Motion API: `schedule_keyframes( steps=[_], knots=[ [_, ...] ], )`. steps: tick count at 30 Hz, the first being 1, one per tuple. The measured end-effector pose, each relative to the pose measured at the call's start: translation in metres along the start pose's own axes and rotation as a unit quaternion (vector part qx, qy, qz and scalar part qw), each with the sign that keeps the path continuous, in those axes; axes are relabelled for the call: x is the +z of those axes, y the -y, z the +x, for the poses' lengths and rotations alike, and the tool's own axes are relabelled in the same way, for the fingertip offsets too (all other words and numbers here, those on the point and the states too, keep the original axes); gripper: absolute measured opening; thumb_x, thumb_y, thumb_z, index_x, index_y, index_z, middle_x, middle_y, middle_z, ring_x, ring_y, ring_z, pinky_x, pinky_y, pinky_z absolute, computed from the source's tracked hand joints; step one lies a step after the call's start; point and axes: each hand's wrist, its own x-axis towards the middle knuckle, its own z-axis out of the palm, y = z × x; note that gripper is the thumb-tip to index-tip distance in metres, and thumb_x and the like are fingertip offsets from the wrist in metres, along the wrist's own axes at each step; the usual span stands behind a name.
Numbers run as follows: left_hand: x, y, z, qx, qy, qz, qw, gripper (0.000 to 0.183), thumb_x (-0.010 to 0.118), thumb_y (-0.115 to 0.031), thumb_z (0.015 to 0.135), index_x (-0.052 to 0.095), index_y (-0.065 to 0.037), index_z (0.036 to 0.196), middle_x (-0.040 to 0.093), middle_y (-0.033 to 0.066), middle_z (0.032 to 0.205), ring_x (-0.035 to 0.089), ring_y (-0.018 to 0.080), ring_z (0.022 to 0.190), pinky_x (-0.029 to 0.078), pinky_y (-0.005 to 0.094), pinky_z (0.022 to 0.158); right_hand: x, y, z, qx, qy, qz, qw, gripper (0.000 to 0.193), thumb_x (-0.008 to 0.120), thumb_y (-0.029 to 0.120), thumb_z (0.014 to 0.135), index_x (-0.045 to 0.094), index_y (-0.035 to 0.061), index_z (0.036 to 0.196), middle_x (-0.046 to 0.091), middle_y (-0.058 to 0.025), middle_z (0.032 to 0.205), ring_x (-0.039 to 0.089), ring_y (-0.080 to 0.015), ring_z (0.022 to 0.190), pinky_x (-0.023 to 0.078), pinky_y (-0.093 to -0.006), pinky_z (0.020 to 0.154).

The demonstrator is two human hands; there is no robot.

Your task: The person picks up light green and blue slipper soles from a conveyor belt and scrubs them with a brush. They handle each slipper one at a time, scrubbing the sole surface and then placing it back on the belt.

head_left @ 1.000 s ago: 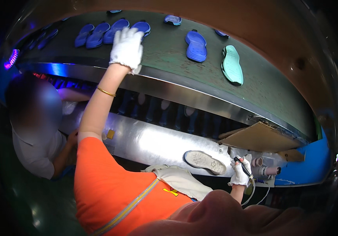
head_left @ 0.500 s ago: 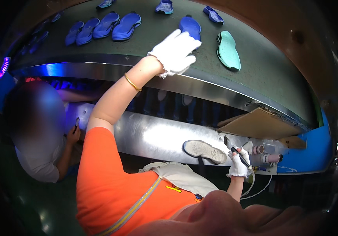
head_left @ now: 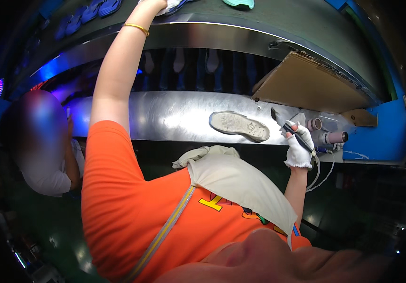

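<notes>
My left hand, in a white glove, reaches to the top edge of the view, where most of it is cut off. Beside it a piece of a blue sandal-like sole shows; whether the fingers grip it is hidden. In its white glove with bare fingertips, my right hand is closed around the black handle of a brush, which has a clear hose at its lower end. The flat brush tip points up and left, just off a grey-white shoe sole lying flat on the metal bench.
A green conveyor belt runs behind the bench, carrying blue soles and a mint-green sole. A cardboard sheet leans at the right, near pink-capped bottles. At the left sits a co-worker.
The view has tilted down, so the belt and bench sit higher. My left hand now has the blue sole beside it at the top edge. My right hand still holds the brush.
</notes>
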Motion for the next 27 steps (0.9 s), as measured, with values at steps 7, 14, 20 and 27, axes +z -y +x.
schedule_keyframes(
  steps=[7,14,20,27],
  knots=[
    [0.028,0.005,0.02,-0.068,0.046,-0.144,0.986,0.085,0.065,-0.057,0.07,0.044,0.001,0.128,0.051,0.0182,0.125,0.048,0.0271,0.117,0.034,0.0324,0.101,-0.033,-0.014,-0.005,0.027,-0.009,0.053,0.998,0.02,0.062,-0.006,0.077,0.058,0.0011,0.096,0.062,-0.007,0.089,0.061,-0.0137,0.08,0.049,-0.0241,0.072],
    [0.023,-0.032,-0.039,-0.119,0.113,-0.655,0.738,0.031,0.062,-0.023,0.082,0.058,0.0,0.102,0.064,0.0076,0.085,0.064,0.0171,0.078,0.053,0.0297,0.073,-0.043,-0.027,0.006,0.022,-0.019,0.07,0.997,0.021,0.064,-0.005,0.077,0.059,0.0014,0.096,0.063,-0.0073,0.094,0.06,-0.0131,0.084,0.048,-0.0262,0.08],
    [0.119,-0.114,-0.142,-0.047,0.219,-0.874,0.431,0.061,0.054,-0.03,0.084,0.037,0.008,0.127,0.048,0.0234,0.123,0.051,0.0346,0.112,0.038,0.0451,0.101,-0.018,0.005,0.004,-0.025,0.004,0.128,0.991,0.018,0.063,-0.001,0.08,0.057,0.0007,0.097,0.064,-0.009,0.09,0.062,-0.0154,0.078,0.05,-0.0274,0.075],
    [0.174,-0.204,-0.187,-0.171,0.264,-0.918,0.241,0.076,0.035,-0.068,0.083,0.046,-0.004,0.123,0.055,0.0173,0.116,0.056,0.0297,0.104,0.045,0.0441,0.092,0.01,0.025,-0.001,-0.03,0.017,0.041,0.999,0.022,0.065,0.002,0.079,0.057,-0.0001,0.099,0.062,-0.0069,0.09,0.061,-0.0121,0.079,0.05,-0.0253,0.073]
  ],
)
